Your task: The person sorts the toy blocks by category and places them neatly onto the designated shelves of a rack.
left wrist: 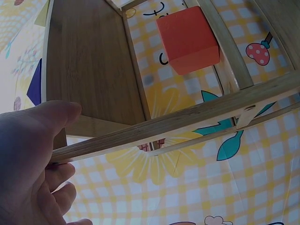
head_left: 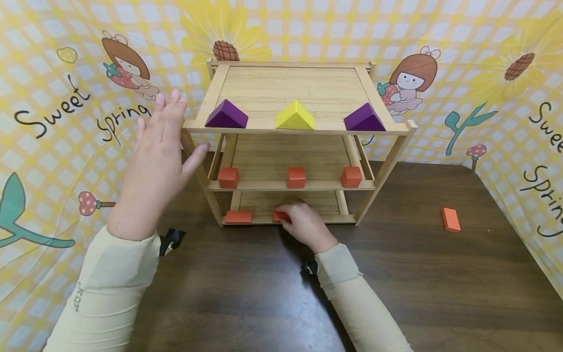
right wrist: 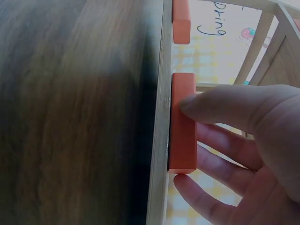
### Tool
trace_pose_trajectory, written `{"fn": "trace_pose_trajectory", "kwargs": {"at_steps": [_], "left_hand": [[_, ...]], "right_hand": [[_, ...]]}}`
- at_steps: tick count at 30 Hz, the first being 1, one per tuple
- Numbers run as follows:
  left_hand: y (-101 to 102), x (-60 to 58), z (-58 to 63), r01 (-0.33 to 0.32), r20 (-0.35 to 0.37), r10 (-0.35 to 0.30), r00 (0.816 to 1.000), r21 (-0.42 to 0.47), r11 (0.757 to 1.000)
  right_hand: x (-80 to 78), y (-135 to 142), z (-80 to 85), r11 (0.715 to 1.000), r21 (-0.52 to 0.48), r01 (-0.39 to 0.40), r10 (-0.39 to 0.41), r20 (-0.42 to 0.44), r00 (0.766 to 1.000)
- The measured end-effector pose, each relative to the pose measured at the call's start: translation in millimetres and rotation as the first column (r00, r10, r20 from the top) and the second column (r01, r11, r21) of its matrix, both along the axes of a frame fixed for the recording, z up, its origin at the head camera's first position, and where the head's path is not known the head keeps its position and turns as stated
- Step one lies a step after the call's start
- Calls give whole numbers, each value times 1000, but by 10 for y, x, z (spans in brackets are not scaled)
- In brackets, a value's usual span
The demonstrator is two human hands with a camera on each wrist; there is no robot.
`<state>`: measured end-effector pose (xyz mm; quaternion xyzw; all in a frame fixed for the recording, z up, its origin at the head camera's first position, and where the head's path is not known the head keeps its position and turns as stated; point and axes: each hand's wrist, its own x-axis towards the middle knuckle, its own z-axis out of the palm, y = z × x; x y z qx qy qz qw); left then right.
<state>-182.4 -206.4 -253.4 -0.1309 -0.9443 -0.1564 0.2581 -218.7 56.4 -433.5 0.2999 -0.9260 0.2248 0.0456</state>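
Observation:
My right hand [head_left: 308,227] reaches to the front edge of the bottom shelf and pinches a flat orange-red rectangular block [right wrist: 183,136]. The thumb lies on one face of it, with fingers behind and one near its end. To its left on that shelf is another orange-red block [head_left: 239,216]. My left hand [head_left: 151,161] is at the top left front corner of the wooden three-tier rack [head_left: 290,80], fingers extended upward and thumb spread. In the left wrist view, thumb and fingers lie on either side of the rack's post [left wrist: 187,112].
Purple [head_left: 227,115], yellow [head_left: 295,116] and purple [head_left: 364,118] triangular blocks line the top shelf's front. Orange-red cubes [head_left: 228,177] [head_left: 296,177] [head_left: 352,177] line the middle one. Another orange-red block [head_left: 450,220] lies on the dark table [head_left: 409,274]. Patterned cloth [head_left: 497,122] surrounds the table.

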Motion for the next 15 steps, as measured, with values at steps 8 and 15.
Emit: {"fn": "trace_pose_trajectory", "kwargs": {"at_steps": [8, 15], "left_hand": [[2, -4, -5, -2, 6, 2, 1000, 2, 1000], [-1, -4, -9, 1, -1, -1, 1000, 4, 1000]], "right_hand": [[-2, -7, 4, 1000, -6, 1, -1, 2, 1000], [-6, -10, 4, 1000, -6, -5, 5, 4, 1000]]}}
